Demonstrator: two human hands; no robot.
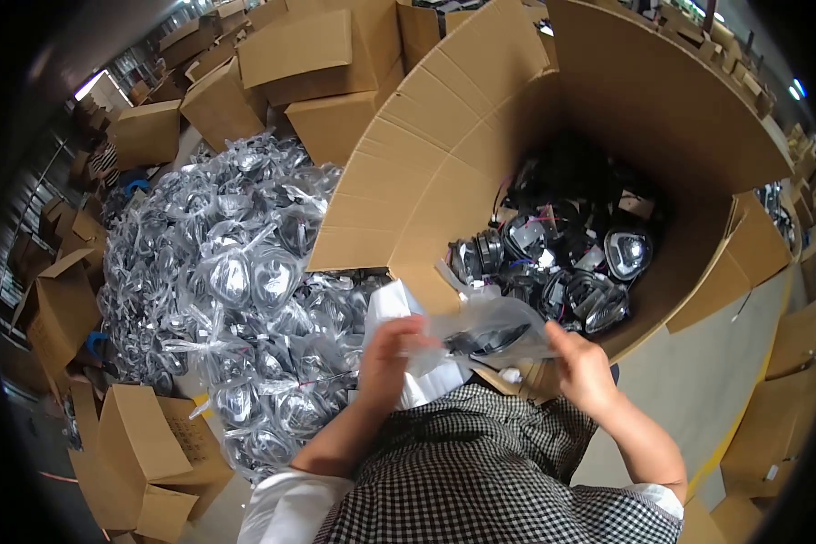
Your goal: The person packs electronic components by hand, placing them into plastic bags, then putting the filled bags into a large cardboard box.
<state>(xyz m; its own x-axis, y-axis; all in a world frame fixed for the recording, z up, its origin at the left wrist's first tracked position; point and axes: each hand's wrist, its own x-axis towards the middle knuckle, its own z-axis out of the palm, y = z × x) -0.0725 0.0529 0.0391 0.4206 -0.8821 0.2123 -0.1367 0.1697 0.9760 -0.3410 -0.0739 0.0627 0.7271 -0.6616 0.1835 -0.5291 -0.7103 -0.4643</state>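
Note:
In front of my waist, a clear plastic bag [528, 317] is stretched between my hands. Inside it is a dark, curved part [497, 341], its kind blurred by the plastic. My left hand [390, 360] is closed on the bag's left end, its fingers slightly smeared by motion. At the other end, my right hand [584, 367] pinches the plastic near the part. A white stack of sheets or bags [426, 385] lies under and beside my left hand. Just beyond the bag, a tall open carton [426, 172] contains loose black lamps with clear lenses [627, 254] and wires.
To the left lies a large heap of bagged lamps [231, 281]. Brown cartons [299, 54] are piled at the back, and an open carton [150, 444] stands at the lower left. Right of the tall carton is grey floor [698, 363] with a yellow line.

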